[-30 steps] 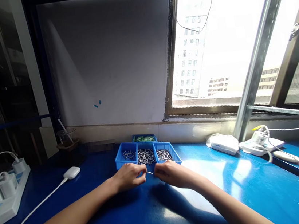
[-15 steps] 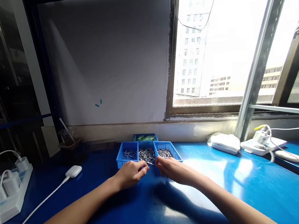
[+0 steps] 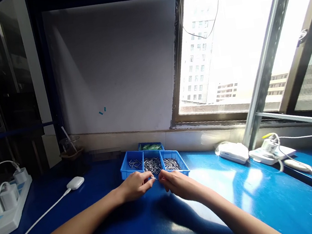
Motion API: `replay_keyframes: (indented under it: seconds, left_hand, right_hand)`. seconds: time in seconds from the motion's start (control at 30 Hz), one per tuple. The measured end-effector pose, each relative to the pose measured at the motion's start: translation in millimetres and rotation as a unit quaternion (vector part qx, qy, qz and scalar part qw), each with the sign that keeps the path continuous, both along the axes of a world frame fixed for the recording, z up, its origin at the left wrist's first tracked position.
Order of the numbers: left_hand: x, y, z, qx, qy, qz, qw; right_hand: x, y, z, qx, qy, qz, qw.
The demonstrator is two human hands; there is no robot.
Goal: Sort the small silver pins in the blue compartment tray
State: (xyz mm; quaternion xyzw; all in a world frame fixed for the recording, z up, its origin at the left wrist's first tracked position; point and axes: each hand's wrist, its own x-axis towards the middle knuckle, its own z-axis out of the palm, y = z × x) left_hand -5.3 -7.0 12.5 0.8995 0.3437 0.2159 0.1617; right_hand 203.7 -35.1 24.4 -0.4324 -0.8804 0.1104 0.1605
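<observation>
Between my two hands, just in front of the blue bins, is a small metal pin (image 3: 155,177). My left hand (image 3: 138,183) pinches its left end between thumb and fingers. My right hand (image 3: 172,182) has its fingertips pressed together at the other end. What its fingers enclose is too small to make out. The left blue bin (image 3: 124,173) holds a few loose metal pieces, while the middle bin holds a dense heap of metal pieces (image 3: 152,165). More of them (image 3: 171,164) lie in the right blue bin (image 3: 183,163).
Behind the bins stands another blue bin with green packets (image 3: 152,147). A white case (image 3: 75,183) on a cable and a power strip (image 3: 18,206) lie left. At right are a white device (image 3: 232,152) and another power strip (image 3: 270,152). A plastic cup (image 3: 72,145) stands back left.
Both hands have shifted slightly down, and the right one slightly left, with the pin between them. The whole view has also shifted a little.
</observation>
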Motion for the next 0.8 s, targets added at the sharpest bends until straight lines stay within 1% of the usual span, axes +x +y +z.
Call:
replay_keyframes:
  seconds: [0.2, 0.3, 0.47, 0.57, 0.8]
  left_hand:
    - [-0.8, 1.1, -0.9, 0.018, 0.022, -0.006, 1.000]
    - [-0.7, 1.8, -1.3, 0.027, 0.026, -0.017, 0.999]
    - [-0.3, 2.3, -2.6, 0.034, 0.031, -0.013, 0.999]
    - [-0.1, 2.1, -2.5, 0.052, 0.034, -0.006, 0.998]
    - [2.1, -0.7, -6.0, 0.087, 0.072, -0.010, 0.994]
  right_hand:
    - [-1.0, -1.2, 0.1, 0.043, -0.051, -0.020, 0.998]
    - [-0.2, -0.3, -1.9, 0.051, -0.062, -0.016, 0.997]
    - [-1.1, -0.9, -3.7, 0.052, -0.069, -0.009, 0.996]
    - [-2.2, -1.8, -4.6, 0.055, -0.064, 0.001, 0.996]
    - [-1.6, -0.6, -5.5, 0.070, -0.051, 0.002, 0.996]
